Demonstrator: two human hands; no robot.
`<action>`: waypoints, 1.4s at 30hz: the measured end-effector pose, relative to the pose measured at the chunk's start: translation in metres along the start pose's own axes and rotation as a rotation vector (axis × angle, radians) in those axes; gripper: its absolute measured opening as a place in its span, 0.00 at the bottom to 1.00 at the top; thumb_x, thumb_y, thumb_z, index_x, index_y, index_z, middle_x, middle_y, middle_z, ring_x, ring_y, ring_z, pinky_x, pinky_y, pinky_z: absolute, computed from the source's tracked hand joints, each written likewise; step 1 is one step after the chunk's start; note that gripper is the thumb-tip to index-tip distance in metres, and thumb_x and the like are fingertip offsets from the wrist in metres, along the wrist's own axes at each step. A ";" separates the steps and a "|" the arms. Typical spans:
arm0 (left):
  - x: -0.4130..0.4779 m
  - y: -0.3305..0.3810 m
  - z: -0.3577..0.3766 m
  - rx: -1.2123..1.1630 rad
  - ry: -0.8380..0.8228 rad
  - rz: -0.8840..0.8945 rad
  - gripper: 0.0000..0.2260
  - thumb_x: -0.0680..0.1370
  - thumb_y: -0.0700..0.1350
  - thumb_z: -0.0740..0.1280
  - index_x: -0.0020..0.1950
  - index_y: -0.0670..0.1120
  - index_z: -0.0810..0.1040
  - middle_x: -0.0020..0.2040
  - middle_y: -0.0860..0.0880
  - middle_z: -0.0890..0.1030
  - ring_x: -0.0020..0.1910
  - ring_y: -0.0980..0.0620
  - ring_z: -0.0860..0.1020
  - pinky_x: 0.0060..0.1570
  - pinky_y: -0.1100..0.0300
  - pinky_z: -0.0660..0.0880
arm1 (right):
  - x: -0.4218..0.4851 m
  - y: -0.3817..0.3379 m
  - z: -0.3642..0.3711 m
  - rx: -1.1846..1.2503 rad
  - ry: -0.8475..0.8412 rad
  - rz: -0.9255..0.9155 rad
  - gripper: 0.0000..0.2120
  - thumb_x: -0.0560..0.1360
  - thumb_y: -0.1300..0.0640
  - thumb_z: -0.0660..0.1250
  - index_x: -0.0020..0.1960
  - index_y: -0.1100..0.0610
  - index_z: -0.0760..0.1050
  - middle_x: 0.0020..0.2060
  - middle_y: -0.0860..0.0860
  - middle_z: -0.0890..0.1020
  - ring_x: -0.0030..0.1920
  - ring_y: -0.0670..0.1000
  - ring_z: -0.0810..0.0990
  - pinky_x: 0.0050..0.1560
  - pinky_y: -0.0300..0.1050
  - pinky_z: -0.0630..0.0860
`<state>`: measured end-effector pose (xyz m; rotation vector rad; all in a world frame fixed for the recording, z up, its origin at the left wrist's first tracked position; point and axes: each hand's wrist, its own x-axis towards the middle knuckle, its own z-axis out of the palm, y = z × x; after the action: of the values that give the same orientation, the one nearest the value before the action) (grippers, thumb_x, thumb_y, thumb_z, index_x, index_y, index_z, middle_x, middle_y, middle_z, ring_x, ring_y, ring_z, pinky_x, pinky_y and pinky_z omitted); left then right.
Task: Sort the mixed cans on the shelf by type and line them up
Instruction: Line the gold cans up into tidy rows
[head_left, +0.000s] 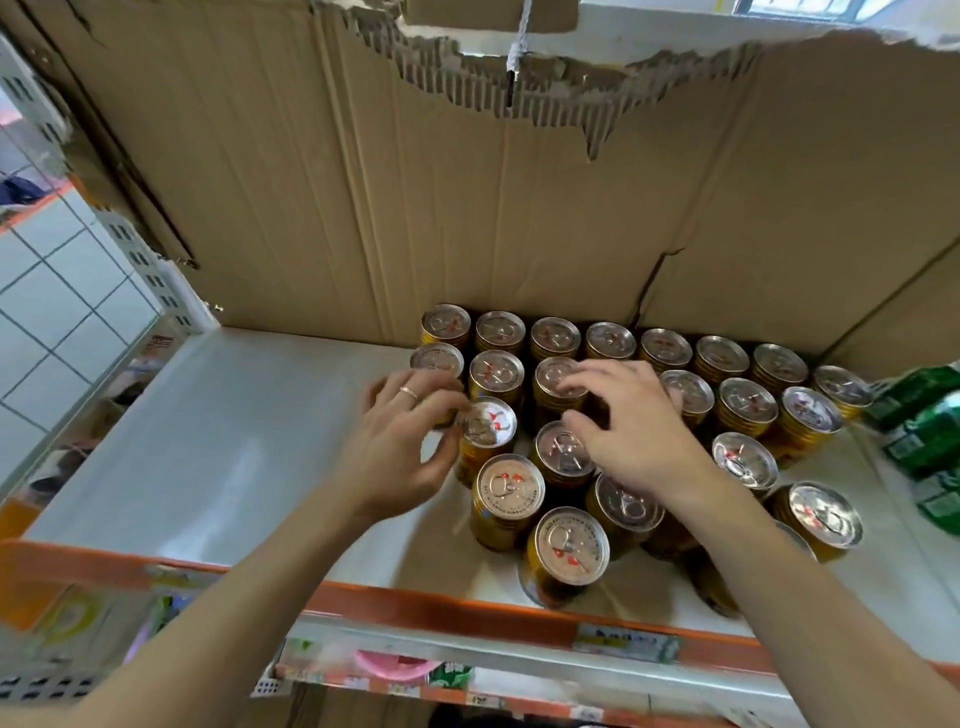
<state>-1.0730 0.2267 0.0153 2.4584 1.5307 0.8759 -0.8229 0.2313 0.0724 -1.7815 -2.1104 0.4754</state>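
Several gold cans with silver pull-tab lids stand on the white shelf (218, 447), in rows at the back (665, 348) and looser toward the front (569, 545). My left hand (400, 441), with a ring on it, curls its fingers and thumb round one gold can (488, 431) at the group's left edge. My right hand (628, 426) reaches over the middle cans, its spread, bent fingers touching the lids of two cans (558, 376) (563, 452). Green cans or packs (919, 415) lie at the far right.
Torn brown cardboard (467, 197) lines the back and right of the shelf. An orange price rail (441, 613) runs along the front edge. The shelf's left half is bare white. A tiled floor shows at far left, and goods sit on the lower shelf.
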 end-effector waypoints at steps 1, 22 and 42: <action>-0.001 0.006 -0.001 -0.008 -0.009 0.036 0.13 0.77 0.52 0.62 0.57 0.51 0.80 0.63 0.53 0.77 0.63 0.49 0.73 0.61 0.53 0.61 | -0.012 0.009 -0.006 0.020 0.030 -0.002 0.14 0.78 0.53 0.66 0.63 0.42 0.75 0.67 0.39 0.71 0.72 0.46 0.60 0.69 0.58 0.55; 0.098 0.215 0.104 0.092 -0.541 0.115 0.25 0.79 0.64 0.60 0.74 0.58 0.62 0.68 0.50 0.74 0.64 0.47 0.75 0.58 0.51 0.72 | -0.111 0.170 -0.100 -0.075 -0.190 0.266 0.26 0.77 0.57 0.67 0.73 0.49 0.67 0.69 0.46 0.70 0.69 0.49 0.68 0.66 0.38 0.63; 0.096 0.245 0.120 0.082 -0.489 -0.141 0.23 0.75 0.61 0.69 0.66 0.57 0.69 0.64 0.51 0.75 0.61 0.46 0.75 0.56 0.52 0.71 | -0.082 0.225 -0.102 -0.029 -0.023 0.157 0.28 0.70 0.40 0.74 0.66 0.48 0.74 0.58 0.44 0.80 0.57 0.49 0.78 0.57 0.51 0.78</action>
<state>-0.7855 0.2142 0.0501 2.3392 1.5455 0.1678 -0.5669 0.1898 0.0557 -1.9773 -2.0106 0.5097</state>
